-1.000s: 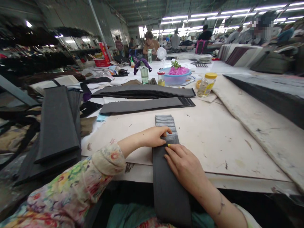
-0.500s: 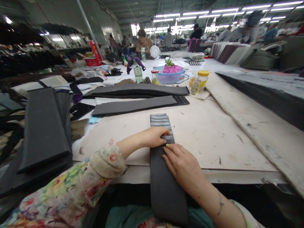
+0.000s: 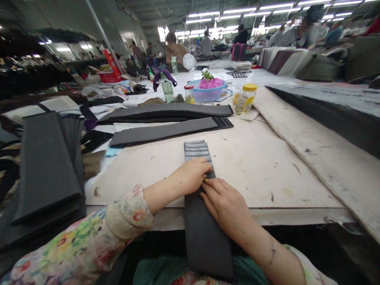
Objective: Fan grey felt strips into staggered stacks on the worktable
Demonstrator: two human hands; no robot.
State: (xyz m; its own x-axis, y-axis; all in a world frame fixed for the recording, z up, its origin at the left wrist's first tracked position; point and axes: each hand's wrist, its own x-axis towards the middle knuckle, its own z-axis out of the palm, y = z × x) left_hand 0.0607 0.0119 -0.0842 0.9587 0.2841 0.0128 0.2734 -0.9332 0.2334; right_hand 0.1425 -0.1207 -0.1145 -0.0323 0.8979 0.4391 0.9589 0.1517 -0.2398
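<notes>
The left hand [image 3: 193, 174] is curving over the layered dark strips [image 3: 208, 237] at the centre of the frame, its fingers bent and partly closed. The right hand [image 3: 227, 200] is lying just beside it, lower and to the right, fingers together and slightly bent, the tips touching the topmost layer. Whether either hand is pinching the layers or only pressing on them I cannot tell — the undersides of the fingers are hidden.

The strips are running from mid-frame down to the bottom, the grey-banded end [image 3: 196, 149] lying on the pale surface [image 3: 261, 170] and the lower part hanging past its front edge. The step in hand seems to be setting the ends in even, staggered rows; the next move probably calls for light, steady fingers — one hand holding the layers still, the other working the top edge into line.

Above the hands, a nearer stack [image 3: 160, 133] and a farther stack [image 3: 166, 113] of similar strips are lying, while dark panels [image 3: 47, 158] are sitting at the left.
</notes>
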